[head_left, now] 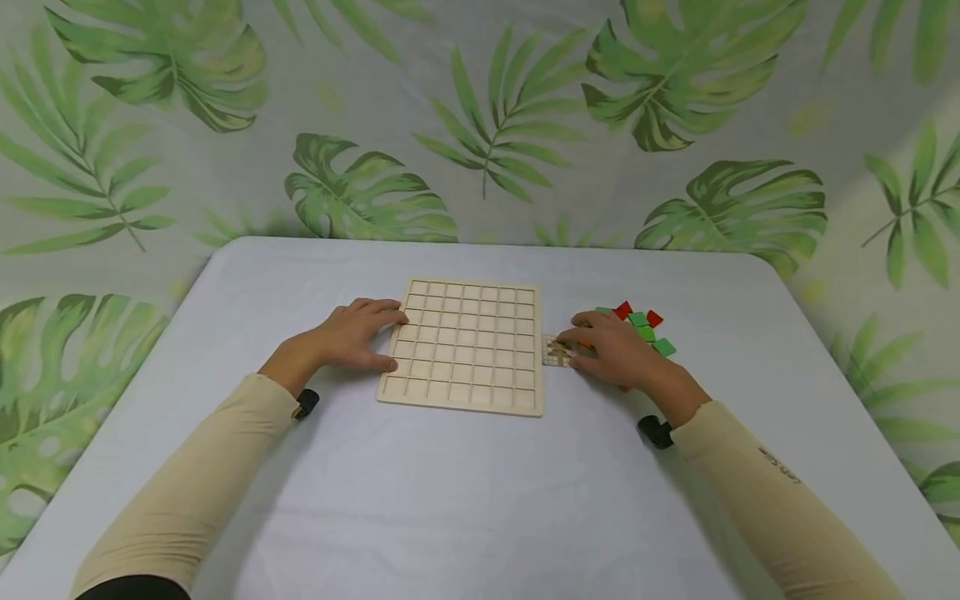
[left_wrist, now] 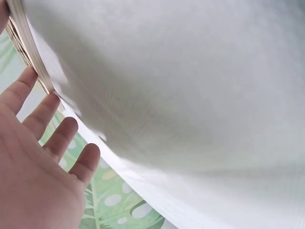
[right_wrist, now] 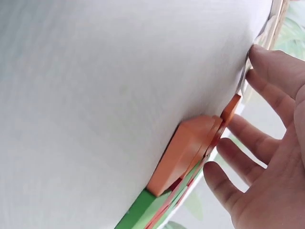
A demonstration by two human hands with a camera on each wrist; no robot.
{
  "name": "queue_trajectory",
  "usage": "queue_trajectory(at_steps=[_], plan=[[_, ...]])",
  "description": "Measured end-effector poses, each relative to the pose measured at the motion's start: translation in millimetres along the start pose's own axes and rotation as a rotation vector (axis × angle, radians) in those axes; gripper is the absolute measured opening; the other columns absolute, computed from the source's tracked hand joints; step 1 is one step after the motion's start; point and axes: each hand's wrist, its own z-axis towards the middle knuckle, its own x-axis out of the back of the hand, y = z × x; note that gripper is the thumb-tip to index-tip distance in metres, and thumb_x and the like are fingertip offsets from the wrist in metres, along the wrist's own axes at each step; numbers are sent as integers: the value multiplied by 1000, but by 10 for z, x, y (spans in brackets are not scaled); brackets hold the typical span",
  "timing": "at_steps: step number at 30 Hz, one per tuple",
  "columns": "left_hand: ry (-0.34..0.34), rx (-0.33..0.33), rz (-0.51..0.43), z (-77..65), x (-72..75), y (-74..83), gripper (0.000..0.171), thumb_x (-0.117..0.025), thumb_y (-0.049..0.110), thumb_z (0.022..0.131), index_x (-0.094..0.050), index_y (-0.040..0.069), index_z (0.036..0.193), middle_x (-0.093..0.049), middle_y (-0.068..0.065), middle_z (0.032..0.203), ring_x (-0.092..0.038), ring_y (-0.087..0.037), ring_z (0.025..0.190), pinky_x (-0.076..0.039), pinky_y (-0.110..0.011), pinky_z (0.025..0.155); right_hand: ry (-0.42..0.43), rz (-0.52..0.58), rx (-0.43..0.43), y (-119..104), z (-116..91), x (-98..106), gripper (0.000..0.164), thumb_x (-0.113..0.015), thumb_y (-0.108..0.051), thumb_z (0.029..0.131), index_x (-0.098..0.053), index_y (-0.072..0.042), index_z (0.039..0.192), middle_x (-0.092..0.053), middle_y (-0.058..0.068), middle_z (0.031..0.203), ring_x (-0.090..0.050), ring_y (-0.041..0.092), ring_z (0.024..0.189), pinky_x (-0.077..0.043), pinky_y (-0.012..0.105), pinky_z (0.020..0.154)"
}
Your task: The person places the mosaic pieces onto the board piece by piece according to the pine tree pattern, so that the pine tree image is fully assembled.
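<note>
A square wooden board (head_left: 471, 346) with a grid of shallow recesses lies on the white table. My left hand (head_left: 358, 333) is at its left side, fingers spread, fingertips touching the edge. The left wrist view shows these fingers (left_wrist: 21, 90) fairly straight against the board's side (left_wrist: 33, 45). Against the board's right edge lies a small patterned card (head_left: 557, 352). My right hand (head_left: 618, 350) rests its fingertips on this card, partly covering it. Thumb and forefinger (right_wrist: 271, 95) are near the card's edge in the right wrist view, the other fingers loosely extended.
Green tiles (head_left: 664, 347) and red tiles (head_left: 655, 319) lie loosely grouped beyond my right hand, some hidden by it. Orange tiles (right_wrist: 183, 152) show beneath that hand. A leaf-patterned cloth (head_left: 495, 125) hangs behind the table's back edge.
</note>
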Motion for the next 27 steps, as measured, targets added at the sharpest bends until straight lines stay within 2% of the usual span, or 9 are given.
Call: queue_trajectory(at_steps=[4,8,12,16,21,27], plan=[[-4,13,-13,-19,-16,-21,69,-72,43,84,-49,17,144,-34,-14,160,-29,-42,146,-31,-68,108,-5,55,-27,5,8,20,51,-67,-24,93,-55,-7,140,-54,22,142,-46,42,133,-40,60,108],[-13,23,-27,-21,-20,-37,70,-71,43,85,-47,18,146,-32,-13,161,-27,-42,147,-30,-68,109,32,65,-30,73,-13,59,36,-60,-10,94,-62,-1,128,-58,23,137,-47,43,132,-39,59,110],[-19,18,-42,-6,-12,-39,71,-71,43,85,-46,17,147,-31,-14,162,-27,-43,147,-29,-68,109,57,15,-17,152,-40,69,26,-60,-5,93,-70,-5,117,-61,23,131,-50,45,126,-41,59,105],[-44,16,-57,8,8,-49,78,-74,44,82,-44,17,149,-29,-14,163,-25,-43,148,-27,-69,110,62,11,-17,207,-41,63,24,-64,-9,93,-71,-8,115,-62,22,130,-52,44,124,-41,59,105],[-79,18,-46,-9,25,-69,88,-79,47,77,-42,17,151,-25,-13,165,-24,-42,149,-27,-69,111,59,33,-31,277,-66,65,24,-63,-8,91,-71,-6,114,-61,22,130,-51,44,125,-37,60,109],[-77,12,-33,-28,29,-74,90,-79,49,77,-41,17,152,-25,-13,165,-24,-42,149,-27,-68,112,64,37,-55,302,-153,128,24,-64,-7,90,-71,-5,113,-62,22,130,-51,44,123,-38,59,107]])
